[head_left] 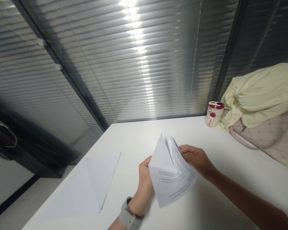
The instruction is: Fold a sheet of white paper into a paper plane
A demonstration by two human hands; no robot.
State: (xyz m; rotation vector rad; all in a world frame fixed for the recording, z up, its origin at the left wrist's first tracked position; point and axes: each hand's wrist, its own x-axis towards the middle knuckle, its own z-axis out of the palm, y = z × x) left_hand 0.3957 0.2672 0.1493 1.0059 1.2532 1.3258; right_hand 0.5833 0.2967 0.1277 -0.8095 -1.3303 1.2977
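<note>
Printed white paper (168, 182), creased and partly folded, is held up above the white table between my two hands. My left hand (145, 175), with a light watch on the wrist, grips the paper's left edge; its fingers are mostly behind the sheet. On the other side, my right hand (196, 159) has its fingers closed on the upper right edge. The top of the paper stands up in pointed flaps, slightly blurred. Lines of print run across its lower part.
Blank white sheets (86, 185) lie at the left on the white table (134, 137). A cream and red cup (214, 115) stands at the back right, beside a pink quilted bag (275, 140) with a yellow cloth (266, 92) on it. Blinds rise behind.
</note>
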